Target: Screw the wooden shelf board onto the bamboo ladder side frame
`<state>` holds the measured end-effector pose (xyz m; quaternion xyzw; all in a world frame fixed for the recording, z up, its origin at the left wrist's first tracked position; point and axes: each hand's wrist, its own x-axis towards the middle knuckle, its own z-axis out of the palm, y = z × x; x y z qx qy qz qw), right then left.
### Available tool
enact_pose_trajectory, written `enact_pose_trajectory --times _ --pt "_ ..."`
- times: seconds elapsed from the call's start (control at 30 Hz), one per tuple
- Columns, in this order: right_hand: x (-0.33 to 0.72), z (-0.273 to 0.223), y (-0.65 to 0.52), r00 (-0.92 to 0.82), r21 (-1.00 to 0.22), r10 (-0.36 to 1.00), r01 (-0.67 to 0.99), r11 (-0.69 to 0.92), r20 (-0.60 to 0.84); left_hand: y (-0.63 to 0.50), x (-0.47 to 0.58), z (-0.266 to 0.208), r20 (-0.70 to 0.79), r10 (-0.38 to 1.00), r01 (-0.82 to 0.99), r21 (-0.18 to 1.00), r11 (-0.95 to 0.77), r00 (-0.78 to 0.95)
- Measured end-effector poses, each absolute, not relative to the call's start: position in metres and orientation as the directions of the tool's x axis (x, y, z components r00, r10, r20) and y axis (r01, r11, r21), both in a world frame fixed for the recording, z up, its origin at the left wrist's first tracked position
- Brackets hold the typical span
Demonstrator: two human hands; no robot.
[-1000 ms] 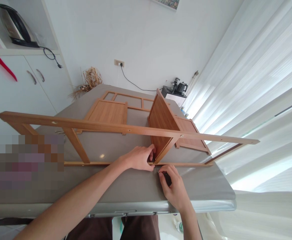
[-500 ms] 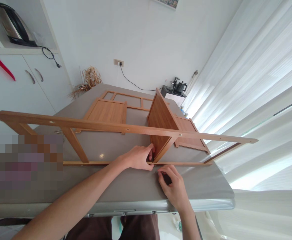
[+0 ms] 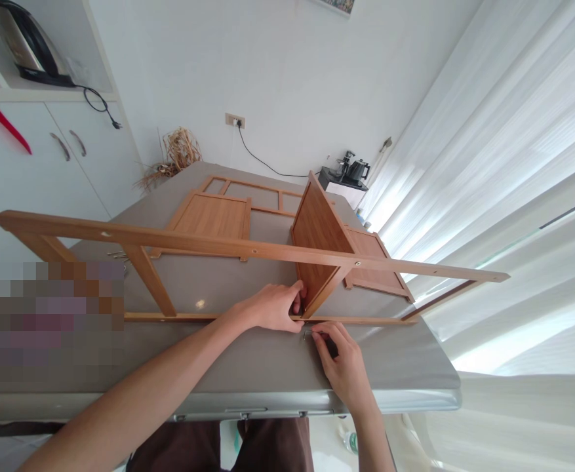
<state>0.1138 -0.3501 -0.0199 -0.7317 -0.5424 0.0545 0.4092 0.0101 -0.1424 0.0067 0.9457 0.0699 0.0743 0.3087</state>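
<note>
A brown wooden ladder-like frame (image 3: 208, 243) stands on its long edge across the table. A wooden panel (image 3: 317, 226) is upright against one of its crossbars, reaching away from me. My left hand (image 3: 280, 307) is closed around the foot of that joint, its fingers on the lower rail (image 3: 366, 322) and the panel's corner. Just right of it, my right hand (image 3: 339, 354) pinches a small thin metal piece (image 3: 307, 334) close to the lower rail. The fingers partly cover this piece, so its exact kind is unclear.
Other wooden panels (image 3: 213, 219) (image 3: 376, 259) lie flat on the grey table (image 3: 248, 367), with another slatted frame (image 3: 262, 198) behind. Several thin metal rods (image 3: 117, 254) lie at the left. A kettle (image 3: 29, 46) stands on a shelf; a curtain (image 3: 513, 196) hangs at the right.
My right hand has shifted very slightly, and the metal piece in its fingers now sits at a different angle. My left hand keeps its hold; the view has tilted a little.
</note>
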Motion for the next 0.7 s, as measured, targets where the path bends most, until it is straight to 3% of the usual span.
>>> enact_pose_trajectory --times 0.7 --pt "0.1113 -0.0192 -0.3491 0.426 -0.621 0.838 0.771 -0.141 0.34 -0.1458 0.0099 0.0105 0.087 0.206 0.124 0.555 -0.822 0.975"
